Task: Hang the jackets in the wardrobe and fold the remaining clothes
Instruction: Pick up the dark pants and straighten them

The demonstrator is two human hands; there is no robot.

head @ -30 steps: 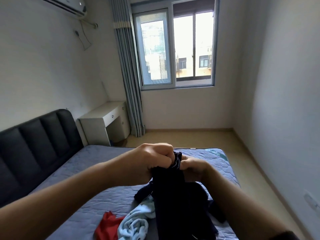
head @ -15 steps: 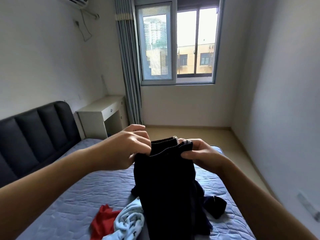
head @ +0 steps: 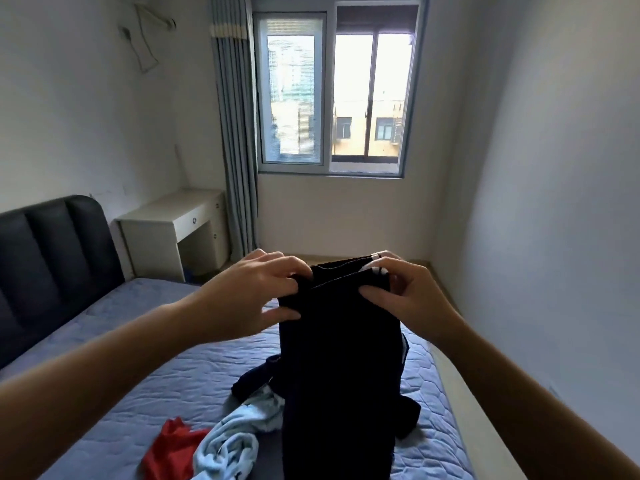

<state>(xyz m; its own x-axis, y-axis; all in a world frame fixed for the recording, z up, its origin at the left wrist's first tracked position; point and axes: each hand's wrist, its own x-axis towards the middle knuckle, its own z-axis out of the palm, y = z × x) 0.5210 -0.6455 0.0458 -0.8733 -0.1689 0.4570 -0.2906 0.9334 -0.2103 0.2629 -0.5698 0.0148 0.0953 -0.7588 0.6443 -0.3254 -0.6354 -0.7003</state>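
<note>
Hands have spread apart, left hand (head: 256, 292) and right hand (head: 405, 292) pinching the dark garment (head: 339, 358), perhaps trousers, open for folding.

Dark garment (head: 339, 358), centre: near-black navy, plain, with small white marks at its top right corner. 
Near left: red garment (head: 169, 448), plain; just right of it, pale blue garment (head: 228, 441). 
Mattress cover (head: 138, 393): slate blue, quilted wavy stitching. 
Headboard (head: 45, 251), left: black, vertical padded panels. 
Desk (head: 169, 213), far left: cream. 
Curtain (head: 235, 133), far: grey-blue pleats, cream band near top.
</note>
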